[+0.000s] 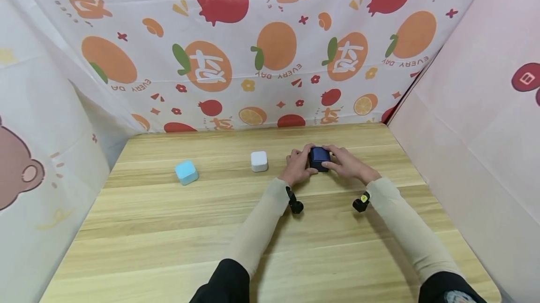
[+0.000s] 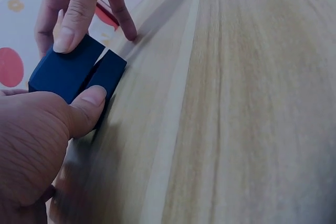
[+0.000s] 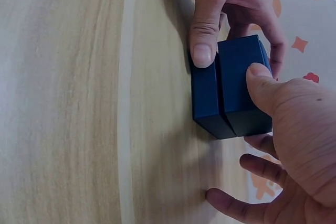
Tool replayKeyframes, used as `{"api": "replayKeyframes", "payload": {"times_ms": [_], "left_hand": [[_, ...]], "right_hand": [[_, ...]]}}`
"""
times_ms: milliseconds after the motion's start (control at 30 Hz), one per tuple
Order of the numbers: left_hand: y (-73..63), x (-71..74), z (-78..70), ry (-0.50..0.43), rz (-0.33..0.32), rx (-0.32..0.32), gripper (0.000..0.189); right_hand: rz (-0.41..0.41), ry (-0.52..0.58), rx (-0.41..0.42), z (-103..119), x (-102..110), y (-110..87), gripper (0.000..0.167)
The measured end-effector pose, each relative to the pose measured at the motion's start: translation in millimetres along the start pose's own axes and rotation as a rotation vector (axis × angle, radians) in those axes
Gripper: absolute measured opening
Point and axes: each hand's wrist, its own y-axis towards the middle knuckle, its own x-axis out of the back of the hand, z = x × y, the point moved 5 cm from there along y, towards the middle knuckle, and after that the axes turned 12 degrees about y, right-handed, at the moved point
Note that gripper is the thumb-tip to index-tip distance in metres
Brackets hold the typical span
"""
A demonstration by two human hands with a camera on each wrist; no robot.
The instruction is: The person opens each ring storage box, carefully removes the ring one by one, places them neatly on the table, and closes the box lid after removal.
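A small dark blue two-part box (image 1: 319,158) is between the person's hands near the far edge of the wood-grain table (image 1: 168,237), right of its middle, with a narrow dark seam between its deeper upper part (image 3: 233,85) and its slimmer lower part (image 3: 206,95), which lies nearer the tabletop. The left hand (image 1: 298,166) grips the box from the left, its thumb pressed on the lower part, while the right hand (image 1: 348,163) grips from the right with its thumb on the upper part; in the right wrist view, two of the right hand's fingers reach out below the box, away from its sides. Just left of the left hand stands a white rounded cube (image 1: 259,161), and well apart, farther left, sits a light blue rounded cube (image 1: 186,172), turned at an angle; both are apart from the hands. Both forearms wear beige sleeves (image 1: 257,228) under black outer sleeves (image 1: 228,277), and a black wrist camera (image 1: 296,206) is strapped at each wrist. Behind the table hangs a white fabric backdrop (image 1: 253,12) printed with oranges, red fruit and small flowers
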Motion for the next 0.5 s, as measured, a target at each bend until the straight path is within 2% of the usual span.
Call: {"api": "replayKeyframes", "payload": {"times_ms": [367,500], "left_hand": [[0.5,-3.1,1.5,0.000,-0.040,-0.001,0.081],[0.8,-3.8,2.2,-0.009,-0.033,0.019,0.080]], "right_hand": [[0.002,-0.029,-0.022,-0.3,-0.2,1.8,0.060],[0.004,-0.036,-0.027,0.1,-0.5,1.3,0.060]]}}
